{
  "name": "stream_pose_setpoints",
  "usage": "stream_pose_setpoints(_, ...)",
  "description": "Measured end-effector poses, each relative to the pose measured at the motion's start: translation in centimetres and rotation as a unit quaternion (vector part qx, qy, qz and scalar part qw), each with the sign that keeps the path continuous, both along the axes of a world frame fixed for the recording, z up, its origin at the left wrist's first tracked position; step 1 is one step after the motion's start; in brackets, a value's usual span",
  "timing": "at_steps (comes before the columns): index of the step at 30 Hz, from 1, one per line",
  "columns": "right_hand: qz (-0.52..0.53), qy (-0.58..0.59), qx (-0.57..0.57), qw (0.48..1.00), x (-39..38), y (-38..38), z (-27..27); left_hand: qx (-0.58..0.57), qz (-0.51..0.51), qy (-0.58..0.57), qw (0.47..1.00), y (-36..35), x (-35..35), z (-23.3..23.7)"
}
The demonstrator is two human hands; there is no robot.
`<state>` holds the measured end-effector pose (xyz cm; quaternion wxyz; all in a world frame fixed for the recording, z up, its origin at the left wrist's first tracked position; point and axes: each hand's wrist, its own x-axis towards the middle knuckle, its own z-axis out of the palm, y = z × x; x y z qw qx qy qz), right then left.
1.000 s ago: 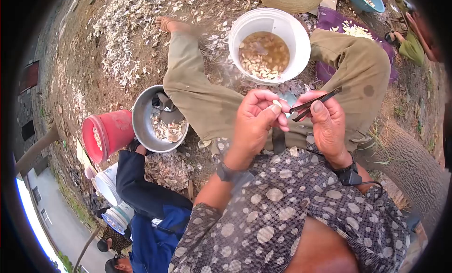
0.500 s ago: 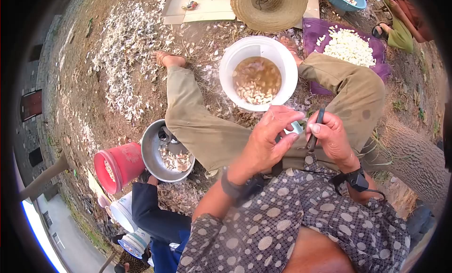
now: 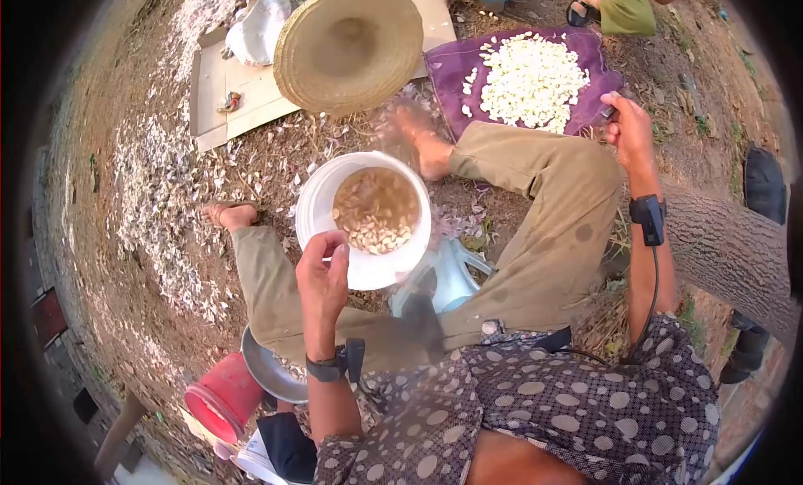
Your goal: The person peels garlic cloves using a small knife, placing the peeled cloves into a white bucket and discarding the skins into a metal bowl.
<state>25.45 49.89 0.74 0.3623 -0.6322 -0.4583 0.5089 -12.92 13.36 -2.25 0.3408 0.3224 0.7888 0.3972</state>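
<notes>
A white bucket [image 3: 314, 205] stands between the legs, with garlic cloves [image 3: 378, 234] in brownish water. My left hand [image 3: 323, 276] is at the bucket's near left rim, thumb and fingers curled together. Whether anything is pinched there cannot be made out. Out to the right, my right hand [image 3: 633, 132] is raised beside a purple cloth [image 3: 456, 75] that bears a pile of white cloves [image 3: 535, 79]. A small dark tool [image 3: 608, 111] shows at its closed fingertips, mostly hidden. Below the bucket, a blurred dark shape [image 3: 425, 318] overlaps a pale blue plastic object [image 3: 452, 276].
A straw hat [image 3: 347, 46] lies on cardboard [image 3: 255, 104] beyond the bucket. To the lower left are a red bucket [image 3: 222, 393] and a metal basin [image 3: 268, 364]. A tree trunk [image 3: 728, 247] lies at the right. Another person's foot [image 3: 585, 8] is at the top right.
My hands were close together in front of my lap; now they are far apart. The left is at the bucket, the right beside the cloth with the dark tool. The view has shifted.
</notes>
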Motion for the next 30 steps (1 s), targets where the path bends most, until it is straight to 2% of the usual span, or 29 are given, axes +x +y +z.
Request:
stream_pose_setpoints(4,0.003,0.101,0.017,0.995,0.8,-3.5,0.3,-0.04,-0.074,0.096,0.992,0.5,-2.6,-7.8)
stream_pose_setpoints(6,-0.021,0.063,-0.001,0.998,2.7,-6.5,1.7,-0.085,-0.077,0.064,0.991,0.7,-3.4,-10.3)
stream_pose_setpoints(8,0.035,0.031,-0.028,0.999,5.1,-10.9,4.8,-0.142,-0.104,0.038,0.984,1.7,-3.4,-11.4)
stream_pose_setpoints(10,0.026,-0.042,-0.059,0.997,6.9,-15.5,7.9,-0.207,-0.158,0.03,0.965,2.7,-3.6,-14.3)
stream_pose_setpoints(12,-0.039,-0.103,-0.126,0.986,8.7,-19.7,10.4,-0.244,-0.195,0.016,0.95,4.0,-3.6,-17.2)
stream_pose_setpoints(14,-0.149,-0.128,-0.148,0.969,8.3,-23.2,11.8,-0.256,-0.208,-0.002,0.944,5.4,-3.3,-19.9)
stream_pose_setpoints(15,-0.152,-0.124,-0.172,0.966,8.8,-24.5,12.5,-0.292,-0.274,0.05,0.915,6.4,-3.6,-22.7)
stream_pose_setpoints(17,-0.158,-0.114,-0.211,0.958,10.0,-26.5,13.5,-0.245,-0.282,0.091,0.923,8.2,-4.3,-25.4)
stream_pose_setpoints(18,-0.143,-0.113,-0.199,0.963,10.0,-26.9,13.6,-0.218,-0.283,0.11,0.928,9.2,-4.3,-26.5)
stream_pose_setpoints(20,-0.104,-0.117,-0.177,0.972,9.8,-27.5,13.5,-0.269,-0.282,-0.036,0.92,11.6,-6.0,-27.8)
stream_pose_setpoints(22,-0.123,-0.124,-0.157,0.972,7.9,-26.7,12.6,-0.381,-0.261,-0.163,0.872,15.7,-5.7,-22.3)
stream_pose_setpoints(23,-0.133,-0.122,-0.158,0.971,5.4,-25.4,12.0,-0.318,-0.341,-0.025,0.884,12.7,-5.0,-28.5)
stream_pose_setpoints(24,-0.142,-0.118,-0.158,0.97,3.8,-24.3,11.1,-0.317,-0.348,-0.041,0.882,11.6,-4.1,-29.9)
stream_pose_setpoints(25,-0.089,-0.057,-0.156,0.982,3.2,-23.3,10.3,-0.315,-0.354,-0.058,0.879,10.6,-3.3,-31.1)
stream_pose_setpoints(26,-0.083,-0.047,-0.156,0.983,1.7,-22.4,9.4,-0.314,-0.36,-0.074,0.875,9.4,-2.5,-32.4)
stream_pose_setpoints(28,-0.069,-0.025,-0.144,0.987,-1.8,-21.0,8.1,-0.264,-0.307,-0.198,0.893,9.2,-1.0,-27.4)
stream_pose_setpoints(29,-0.041,0.005,-0.146,0.988,-2.5,-20.4,7.6,-0.253,-0.408,-0.158,0.863,9.4,-0.8,-27.5)
stream_pose_setpoints(30,-0.013,0.038,-0.145,0.989,-2.9,-20.0,7.2,-0.243,-0.406,-0.166,0.865,9.0,-1.0,-28.5)
